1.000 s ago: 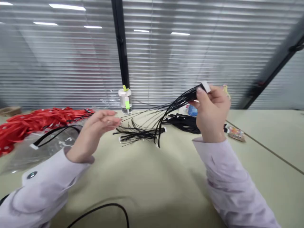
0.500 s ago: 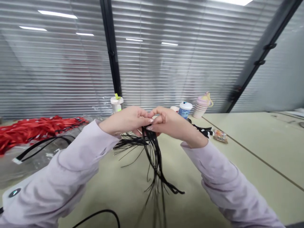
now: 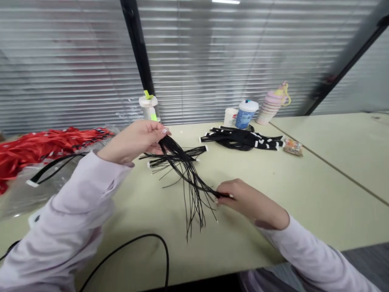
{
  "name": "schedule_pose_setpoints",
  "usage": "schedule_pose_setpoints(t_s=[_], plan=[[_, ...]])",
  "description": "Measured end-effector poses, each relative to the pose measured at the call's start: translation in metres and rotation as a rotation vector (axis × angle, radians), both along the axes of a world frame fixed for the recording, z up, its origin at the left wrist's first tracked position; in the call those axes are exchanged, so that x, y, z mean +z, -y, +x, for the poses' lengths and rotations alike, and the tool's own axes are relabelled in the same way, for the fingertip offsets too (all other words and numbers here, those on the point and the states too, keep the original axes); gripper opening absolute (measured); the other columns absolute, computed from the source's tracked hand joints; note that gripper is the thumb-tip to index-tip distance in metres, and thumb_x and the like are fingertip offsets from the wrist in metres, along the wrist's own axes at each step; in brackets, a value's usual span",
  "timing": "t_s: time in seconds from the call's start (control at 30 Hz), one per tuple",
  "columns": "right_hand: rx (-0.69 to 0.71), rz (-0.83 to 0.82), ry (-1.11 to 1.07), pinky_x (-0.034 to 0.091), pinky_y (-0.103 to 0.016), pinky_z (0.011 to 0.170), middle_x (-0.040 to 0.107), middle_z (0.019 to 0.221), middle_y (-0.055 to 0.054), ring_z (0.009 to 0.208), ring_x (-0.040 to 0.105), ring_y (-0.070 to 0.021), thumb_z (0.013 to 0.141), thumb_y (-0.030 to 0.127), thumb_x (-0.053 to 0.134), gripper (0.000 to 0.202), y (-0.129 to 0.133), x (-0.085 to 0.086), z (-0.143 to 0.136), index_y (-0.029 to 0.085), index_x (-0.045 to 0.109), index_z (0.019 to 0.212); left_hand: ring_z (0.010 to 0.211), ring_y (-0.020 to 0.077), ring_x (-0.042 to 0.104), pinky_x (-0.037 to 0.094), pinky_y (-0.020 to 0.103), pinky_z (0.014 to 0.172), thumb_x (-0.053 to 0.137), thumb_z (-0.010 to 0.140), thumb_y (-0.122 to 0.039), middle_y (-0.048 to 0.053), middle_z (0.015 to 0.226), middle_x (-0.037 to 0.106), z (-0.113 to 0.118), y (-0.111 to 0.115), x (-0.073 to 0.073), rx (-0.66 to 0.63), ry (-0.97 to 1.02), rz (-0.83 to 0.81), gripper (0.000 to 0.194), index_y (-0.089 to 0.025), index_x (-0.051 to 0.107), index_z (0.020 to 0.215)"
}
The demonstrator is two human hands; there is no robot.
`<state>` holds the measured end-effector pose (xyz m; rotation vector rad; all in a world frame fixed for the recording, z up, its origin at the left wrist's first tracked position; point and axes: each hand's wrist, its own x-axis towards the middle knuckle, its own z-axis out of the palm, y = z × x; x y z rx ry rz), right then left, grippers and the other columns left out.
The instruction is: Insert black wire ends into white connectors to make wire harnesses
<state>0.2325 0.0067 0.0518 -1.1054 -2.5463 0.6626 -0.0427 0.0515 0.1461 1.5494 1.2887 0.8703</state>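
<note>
My left hand (image 3: pixel 136 140) pinches the upper end of a bundle of thin black wires (image 3: pixel 185 166), held above the table. Several loose wire ends hang down from the bundle's middle. Lower and to the right, my right hand (image 3: pixel 243 198) is closed on the far end of some of the same wires. Behind and under the bundle, more black wires with white connectors (image 3: pixel 173 159) lie on the table.
Red ribbon-like strips (image 3: pixel 54 148) and a clear plastic bag (image 3: pixel 24 194) are at the left. Black cables with white ends (image 3: pixel 243 139) lie at the back, near a paper cup (image 3: pixel 230 117), a blue cup (image 3: pixel 245 115), a pink bottle (image 3: pixel 269 107) and a small packet (image 3: pixel 293 147). A black cord (image 3: pixel 130 241) curves in front.
My hands were together at the bundle's top; my right hand has moved down and right to the wires' far end. The view has tilted down, showing more of the table.
</note>
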Motion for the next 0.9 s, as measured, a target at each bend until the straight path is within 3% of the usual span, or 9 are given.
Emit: schedule_pose_setpoints(t_s=[0.17,0.27,0.33,0.43,0.53,0.63,0.7,0.8,0.9], plan=[[-0.269,0.251,-0.181,0.046,-0.032,0.070,0.064,0.085,-0.004,0.076,0.059,-0.0154,0.085,0.025,0.049,0.016,0.000,0.005,0.033,0.022,0.065,0.086,0.054,0.0109,0.062,0.052,0.020,0.052,0.063,0.072,-0.031,0.002,0.064,0.064,0.000,0.000,-0.007,0.170,-0.144,0.046,0.018,-0.014,0.061,0.077],[-0.580,0.654,-0.511,0.047,-0.037,0.074,0.064,0.087,-0.003,0.082,0.060,-0.0184,0.079,0.020,0.056,0.018,-0.006,0.024,0.046,0.027,0.063,0.095,0.052,0.0129,0.062,0.050,0.020,0.047,0.063,0.071,-0.028,0.001,0.057,0.062,0.007,0.001,-0.006,0.170,-0.196,0.054,0.013,-0.016,0.059,0.074],[-0.690,0.745,-0.838,0.048,-0.040,0.077,0.061,0.088,-0.002,0.086,0.061,-0.0191,0.075,0.020,0.061,0.031,-0.013,0.043,0.047,0.029,0.056,0.105,0.049,0.0122,0.060,0.047,0.019,0.043,0.064,0.071,-0.027,0.000,0.053,0.061,0.016,0.004,-0.004,0.129,-0.199,0.040,0.013,-0.017,0.057,0.074],[-0.597,0.336,-1.385,0.050,-0.040,0.077,0.055,0.078,0.000,0.076,0.062,-0.0146,0.078,0.026,0.059,0.018,-0.023,0.082,0.043,0.023,0.053,0.095,0.046,0.0106,0.058,0.045,0.018,0.041,0.059,0.075,-0.030,-0.001,0.051,0.058,0.036,0.007,-0.002,0.108,-0.132,0.047,0.014,-0.018,0.053,0.072],[-0.541,0.052,-1.519,0.047,-0.025,0.060,0.035,0.056,0.007,0.049,0.045,-0.0042,0.090,0.027,0.040,0.022,-0.030,0.125,0.038,0.021,0.043,0.069,0.044,0.0090,0.054,0.043,0.018,0.039,0.053,0.077,-0.027,-0.002,0.051,0.054,0.054,0.008,0.000,0.065,-0.086,0.016,0.013,-0.018,0.048,0.069],[-0.481,0.156,-1.290,0.026,-0.022,0.038,0.020,0.046,0.009,0.036,0.026,-0.0043,0.087,0.022,0.041,0.024,-0.033,0.159,0.028,0.022,0.040,0.064,0.043,0.0080,0.051,0.043,0.018,0.038,0.051,0.074,-0.019,-0.003,0.055,0.052,0.065,0.007,0.000,0.039,-0.054,0.002,0.007,-0.018,0.049,0.081],[-0.420,0.331,-1.113,0.021,-0.022,0.038,0.029,0.045,0.009,0.037,0.030,-0.0036,0.078,0.020,0.053,0.014,-0.034,0.167,0.016,0.019,0.048,0.065,0.039,0.0082,0.048,0.039,0.018,0.034,0.051,0.072,-0.017,-0.005,0.055,0.050,0.069,0.007,-0.003,0.059,-0.028,-0.010,0.025,-0.021,0.047,0.096],[-0.406,0.529,-0.629,0.027,-0.021,0.045,0.049,0.058,0.004,0.048,0.042,-0.0046,0.073,0.025,0.058,0.011,-0.037,0.152,-0.011,0.016,0.058,0.079,0.032,0.0087,0.042,0.030,0.018,0.029,0.050,0.075,-0.022,-0.007,0.048,0.044,0.074,0.009,-0.015,0.081,-0.061,0.018,0.033,-0.022,0.044,0.107],[-0.402,0.517,-0.113,0.032,-0.023,0.051,0.055,0.064,0.001,0.057,0.049,-0.0105,0.071,0.037,0.058,0.024,-0.041,0.114,-0.039,0.019,0.057,0.087,0.029,0.0076,0.037,0.029,0.020,0.028,0.045,0.082,-0.043,-0.007,0.047,0.040,0.078,0.016,-0.035,0.130,0.044,0.005,0.026,-0.020,0.047,0.094]])
